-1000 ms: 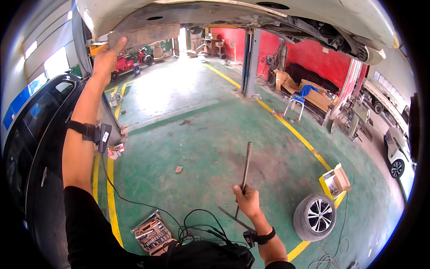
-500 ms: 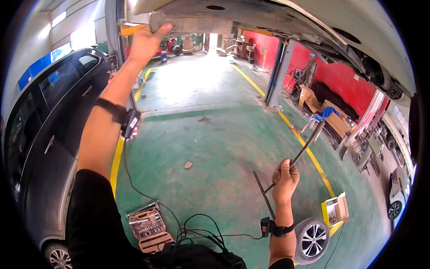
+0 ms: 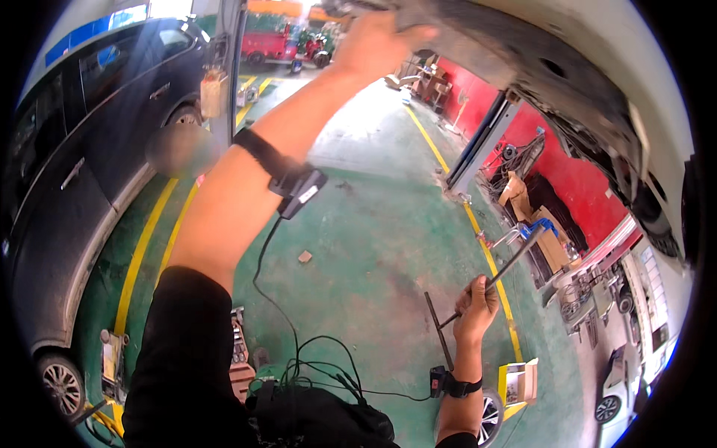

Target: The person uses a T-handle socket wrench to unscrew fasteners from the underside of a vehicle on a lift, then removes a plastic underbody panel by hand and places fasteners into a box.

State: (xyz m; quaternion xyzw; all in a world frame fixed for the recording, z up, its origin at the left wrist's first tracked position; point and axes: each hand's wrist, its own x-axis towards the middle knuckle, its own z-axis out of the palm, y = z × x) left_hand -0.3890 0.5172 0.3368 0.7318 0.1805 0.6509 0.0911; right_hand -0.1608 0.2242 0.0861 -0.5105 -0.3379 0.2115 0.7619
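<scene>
My left hand (image 3: 385,48) is raised to the underside (image 3: 478,45) of a lifted car. Its thumb lies outstretched against the dirty panel; the other fingers are blurred or out of sight, so I cannot tell whether they grip the edge. Lower down at the right, my right hand (image 3: 476,308) is closed round the shaft of a T-handle wrench (image 3: 515,260). The tool's far end points up and right, and its crossbar (image 3: 439,328) sits on the other side of the fist. Black straps with small boxes circle both my wrists, with cables running from them.
A dark car (image 3: 97,134) stands at the left. Lift posts (image 3: 482,145) rise on both sides. On the green floor (image 3: 351,261) are a tool case (image 3: 239,355), a wheel (image 3: 489,418), an opened yellow box (image 3: 517,382) and a small block (image 3: 305,257). Cables (image 3: 321,366) loop near me.
The view has turned and moved closer to the lifted car. My left hand now appears farther right along its underside. My right hand keeps the wrench at nearly the same spot.
</scene>
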